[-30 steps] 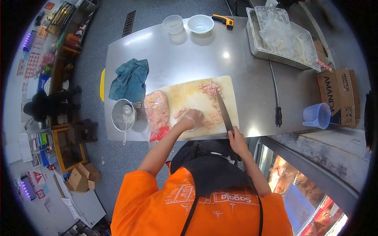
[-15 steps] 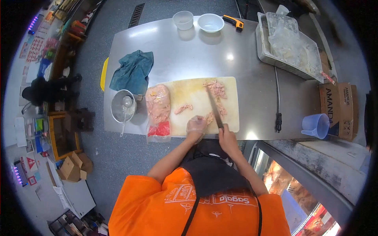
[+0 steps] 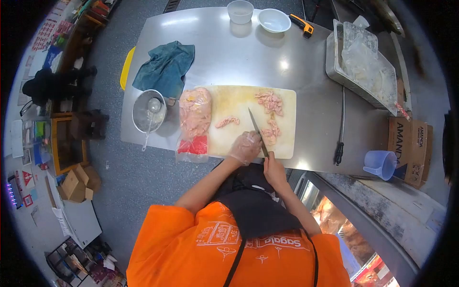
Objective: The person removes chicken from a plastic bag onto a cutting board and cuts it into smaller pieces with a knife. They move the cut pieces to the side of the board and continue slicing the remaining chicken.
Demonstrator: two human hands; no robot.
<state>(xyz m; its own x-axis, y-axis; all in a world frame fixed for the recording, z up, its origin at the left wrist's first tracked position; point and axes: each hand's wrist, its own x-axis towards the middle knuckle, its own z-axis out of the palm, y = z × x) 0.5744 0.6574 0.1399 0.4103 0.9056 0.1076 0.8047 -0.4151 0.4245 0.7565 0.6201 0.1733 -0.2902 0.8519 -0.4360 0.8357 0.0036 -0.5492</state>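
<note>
A white cutting board (image 3: 244, 143) lies at the table's front edge. My right hand (image 3: 274, 170) is closed round the handle of a long knife (image 3: 255, 123), whose blade points up and to the left over the board. Beside the blade is my gloved left hand (image 3: 246, 147), its fingers bent against the board; whatever they hold is hidden. Cut pale pink meat (image 3: 269, 103) forms a pile at the board's upper right, with more pieces (image 3: 271, 133) just right of the knife. A small strip of meat (image 3: 227, 122) lies left of centre. The bag of meat (image 3: 195, 115) rests across the board's left edge.
Left of the board are a metal bowl (image 3: 141, 119) with a ladle and a teal cloth (image 3: 165, 67). Two bowls (image 3: 274, 21) and a yellow-black thermometer gun (image 3: 302, 26) stand at the back. A metal tray (image 3: 356, 81), black cable and blue jug (image 3: 381, 165) are at right.
The camera view has shifted, moving the table in the frame. My left hand has come up closer to the knife blade, and the blade now sits left of the lower meat pieces.
</note>
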